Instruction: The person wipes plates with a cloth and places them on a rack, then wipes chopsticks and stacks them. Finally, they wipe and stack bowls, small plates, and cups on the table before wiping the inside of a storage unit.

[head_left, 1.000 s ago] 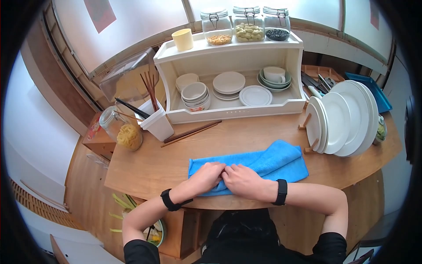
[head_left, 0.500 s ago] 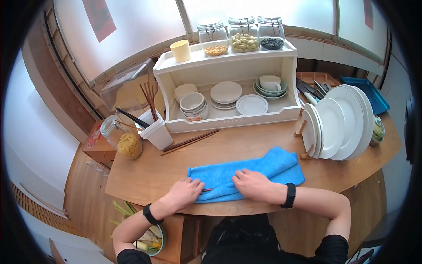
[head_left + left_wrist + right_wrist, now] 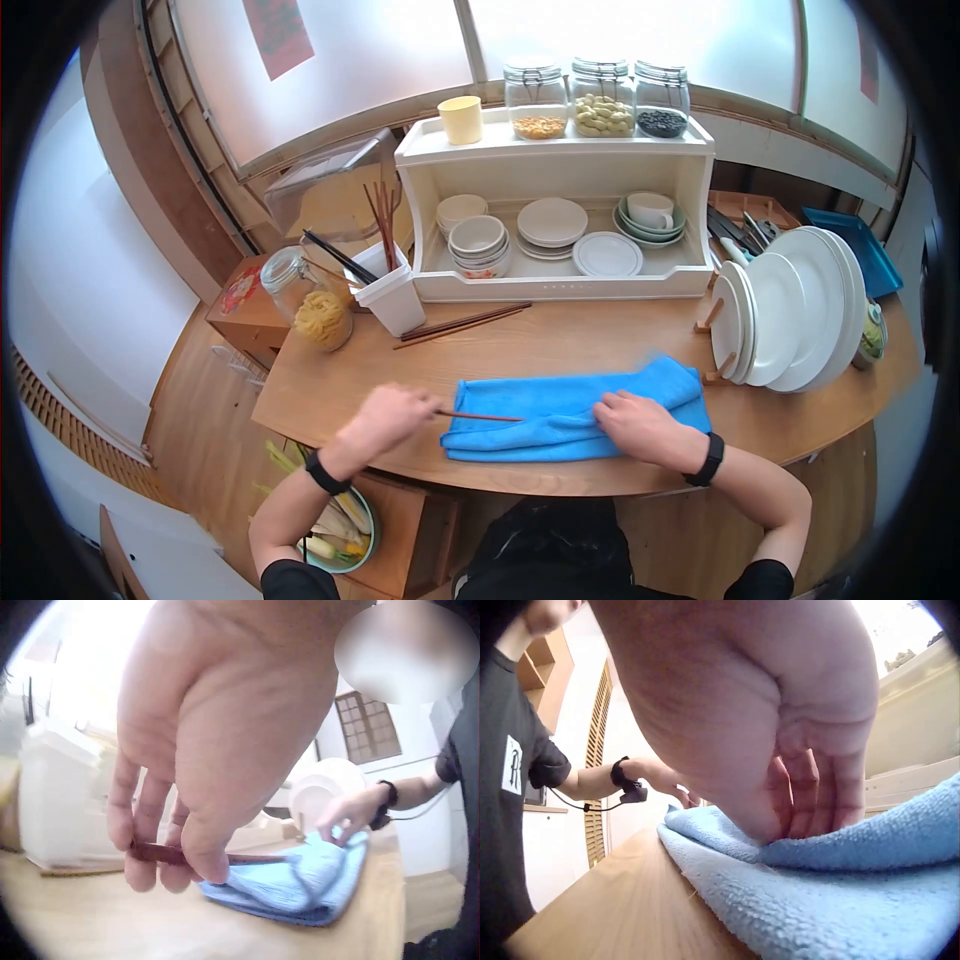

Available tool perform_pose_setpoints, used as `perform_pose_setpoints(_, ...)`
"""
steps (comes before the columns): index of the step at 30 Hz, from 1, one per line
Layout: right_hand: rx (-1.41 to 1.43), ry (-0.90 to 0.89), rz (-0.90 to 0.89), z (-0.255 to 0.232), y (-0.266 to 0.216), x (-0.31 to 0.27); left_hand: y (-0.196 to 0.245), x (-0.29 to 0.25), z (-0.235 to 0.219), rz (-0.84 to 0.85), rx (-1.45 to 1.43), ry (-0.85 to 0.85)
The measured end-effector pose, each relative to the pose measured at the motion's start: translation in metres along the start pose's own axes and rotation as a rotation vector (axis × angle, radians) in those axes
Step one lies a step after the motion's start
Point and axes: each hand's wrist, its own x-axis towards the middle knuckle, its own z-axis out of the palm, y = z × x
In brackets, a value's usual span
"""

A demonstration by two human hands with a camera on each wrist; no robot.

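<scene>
My left hand (image 3: 392, 416) pinches a reddish-brown chopstick (image 3: 478, 415) by one end between thumb and fingers. The rest of the chopstick points right, and its far end meets the folds of a blue towel (image 3: 530, 391). In the left wrist view the thumb presses the chopstick (image 3: 161, 853) against the fingers. Over the towel's right half, my right hand (image 3: 650, 430) grips a raised fold of the cloth, as the right wrist view shows with thumb and fingers on the fold (image 3: 855, 851). The towel lies folded in a long strip near the table's front edge.
Several chopsticks (image 3: 465, 325) lie behind the towel, beside a white holder (image 3: 398, 305) with more chopsticks. A jar of pasta (image 3: 322, 318) stands left. Plates (image 3: 785, 310) fill a rack at right. The white shelf (image 3: 560, 288) at the back holds bowls and plates, with jars on top.
My hands were together on the towel, then parted. The left hand has drawn left and up with the chopstick, which now shows far more of its length. The right hand has shifted right along the cloth.
</scene>
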Motion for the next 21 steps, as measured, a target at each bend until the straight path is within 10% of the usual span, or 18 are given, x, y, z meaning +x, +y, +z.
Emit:
perform_pose_setpoints(5, -0.039, 0.048, 0.157, -0.027, 0.022, -0.026, -0.064, -0.028, -0.056, -0.344, -0.697, 0.076)
perform_pose_setpoints(9, -0.071, 0.128, 0.123, -0.032, 0.035, -0.029, -0.077, -0.001, -0.083, -0.305, -1.151, 0.529)
perform_pose_setpoints(12, -0.106, -0.012, 0.168, -0.025, 0.037, -0.027, -0.093, 0.037, -0.091, -0.352, -1.143, 0.824)
perform_pose_setpoints(21, -0.263, 0.077, 0.062, -0.027, 0.01, -0.047, -0.148, 0.112, -0.053, -0.664, -0.428, 1.024)
